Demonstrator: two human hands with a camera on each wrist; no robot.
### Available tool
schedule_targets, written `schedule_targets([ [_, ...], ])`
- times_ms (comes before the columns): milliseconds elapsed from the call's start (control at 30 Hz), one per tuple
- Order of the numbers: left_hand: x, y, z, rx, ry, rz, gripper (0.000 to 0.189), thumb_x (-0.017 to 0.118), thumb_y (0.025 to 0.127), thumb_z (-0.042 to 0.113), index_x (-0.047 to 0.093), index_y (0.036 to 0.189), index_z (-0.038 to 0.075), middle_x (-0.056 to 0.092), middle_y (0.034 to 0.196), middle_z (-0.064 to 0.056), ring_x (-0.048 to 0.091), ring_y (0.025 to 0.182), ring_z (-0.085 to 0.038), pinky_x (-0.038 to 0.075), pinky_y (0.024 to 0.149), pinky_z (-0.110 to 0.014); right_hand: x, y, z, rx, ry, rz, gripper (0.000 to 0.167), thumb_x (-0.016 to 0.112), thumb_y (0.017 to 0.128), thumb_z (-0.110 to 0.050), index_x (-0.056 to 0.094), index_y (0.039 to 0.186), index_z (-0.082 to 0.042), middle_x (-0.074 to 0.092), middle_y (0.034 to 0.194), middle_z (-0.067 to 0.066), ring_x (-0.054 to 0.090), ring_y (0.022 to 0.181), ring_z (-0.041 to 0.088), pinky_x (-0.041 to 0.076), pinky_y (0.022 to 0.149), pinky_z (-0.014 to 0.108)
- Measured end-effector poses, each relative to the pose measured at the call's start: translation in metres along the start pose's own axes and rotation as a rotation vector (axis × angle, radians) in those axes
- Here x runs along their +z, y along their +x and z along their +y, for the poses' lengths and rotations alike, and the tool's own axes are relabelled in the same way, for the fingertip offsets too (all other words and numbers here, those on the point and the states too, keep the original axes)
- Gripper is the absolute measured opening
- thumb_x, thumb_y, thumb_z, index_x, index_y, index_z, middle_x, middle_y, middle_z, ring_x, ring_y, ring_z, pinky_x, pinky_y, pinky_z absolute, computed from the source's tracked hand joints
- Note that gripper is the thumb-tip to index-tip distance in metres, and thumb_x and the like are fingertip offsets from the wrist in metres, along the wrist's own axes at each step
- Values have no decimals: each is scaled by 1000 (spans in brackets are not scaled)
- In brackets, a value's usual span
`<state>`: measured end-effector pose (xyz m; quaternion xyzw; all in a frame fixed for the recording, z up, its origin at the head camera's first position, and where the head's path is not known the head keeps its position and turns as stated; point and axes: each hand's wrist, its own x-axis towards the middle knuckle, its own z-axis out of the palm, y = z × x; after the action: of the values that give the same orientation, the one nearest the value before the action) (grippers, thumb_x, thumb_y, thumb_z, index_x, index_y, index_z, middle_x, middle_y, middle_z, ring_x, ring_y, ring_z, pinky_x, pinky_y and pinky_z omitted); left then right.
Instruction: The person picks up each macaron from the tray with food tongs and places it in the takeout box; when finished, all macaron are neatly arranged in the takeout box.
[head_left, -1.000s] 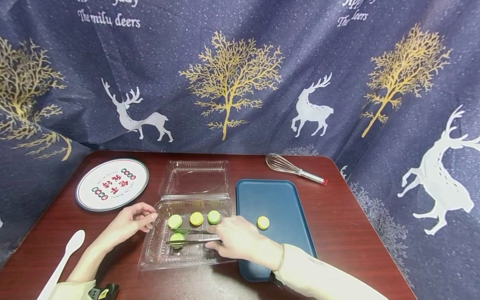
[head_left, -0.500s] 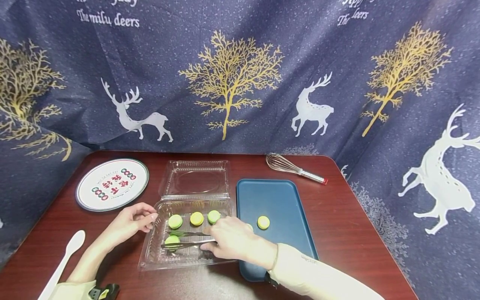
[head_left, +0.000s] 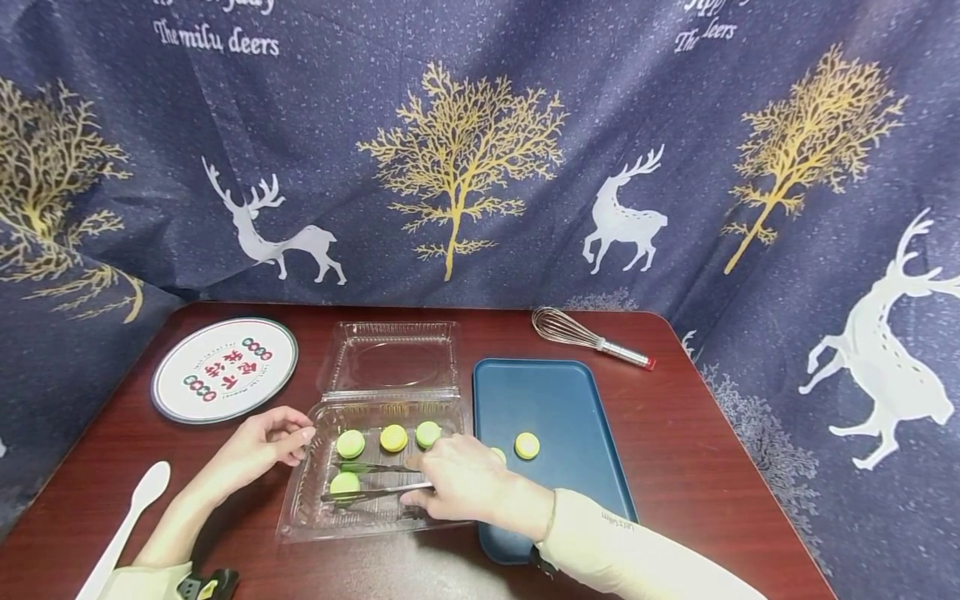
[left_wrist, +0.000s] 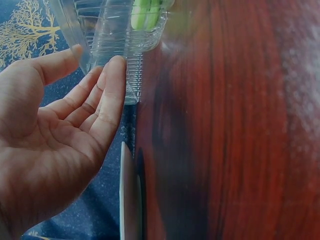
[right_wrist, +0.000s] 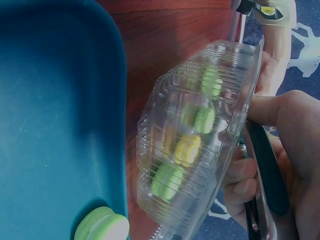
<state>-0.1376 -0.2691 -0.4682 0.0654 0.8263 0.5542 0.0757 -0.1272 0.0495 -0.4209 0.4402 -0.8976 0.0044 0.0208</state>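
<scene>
My right hand [head_left: 465,475] grips a pair of dark-tipped tongs [right_wrist: 270,170] over the open clear plastic container [head_left: 300,521]. The tong arms lie either side of a green macaron [head_left: 345,484] at the container's front left. Behind it, a green macaron [head_left: 350,443], a yellow macaron [head_left: 393,437] and another green macaron [head_left: 428,433] form a row. At the container's left rim, my left hand [head_left: 262,442] pinches the edge; in the left wrist view its thumb and fingertips meet the plastic from two sides.
Right of the container lies a blue tray [head_left: 540,392] with a yellow macaron [head_left: 527,446] and a green macaron [right_wrist: 102,225], partly behind my right hand in the head view. A whisk [head_left: 592,335] lies behind the tray. At left are an oval plate [head_left: 225,367] and a white spoon [head_left: 135,508].
My right hand and the tongs have shifted slightly left, and the front green macaron moved left with them. The tong arms now stand a little wider apart. The left hand stays put.
</scene>
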Motion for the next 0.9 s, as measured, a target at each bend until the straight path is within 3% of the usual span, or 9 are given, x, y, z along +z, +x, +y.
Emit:
schedule_targets([
  [200,0,0,-1,8,8,-3,25,67,97,15,60,107,-7,66,86,-14,66,72,-16,59,64,-33,-2,-1,1,-7,8,15,36,70,87,-56,74,106,-26,49,54,-14,52,54,4,47,48,23],
  [433,1,-1,1,20,22,-3,24,65,97,14,60,106,-7,67,84,-11,66,71,-15,59,63,-33,-3,-4,5,10,28,33,44,68,87,-58,72,118,-27,67,75,-10,65,67,11,54,57,28],
  [533,1,-1,2,16,28,-1,24,66,97,14,60,107,-7,67,84,-11,66,71,-15,59,63,-33,-6,-7,8,25,44,38,47,66,89,-59,71,121,-25,69,77,-10,66,69,10,56,62,29],
  [767,0,-1,2,1,21,-6,26,66,97,15,59,108,-8,66,85,-14,67,72,-16,60,64,-33,-17,-21,19,45,97,145,40,68,89,-55,71,108,-20,59,61,-10,63,58,12,53,52,32],
  [900,0,-1,3,10,25,-5,25,66,97,15,60,107,-7,66,85,-13,67,72,-16,60,64,-33,-21,-31,29,72,157,192,41,70,89,-51,71,114,-19,70,74,-7,65,61,11,52,51,31],
])
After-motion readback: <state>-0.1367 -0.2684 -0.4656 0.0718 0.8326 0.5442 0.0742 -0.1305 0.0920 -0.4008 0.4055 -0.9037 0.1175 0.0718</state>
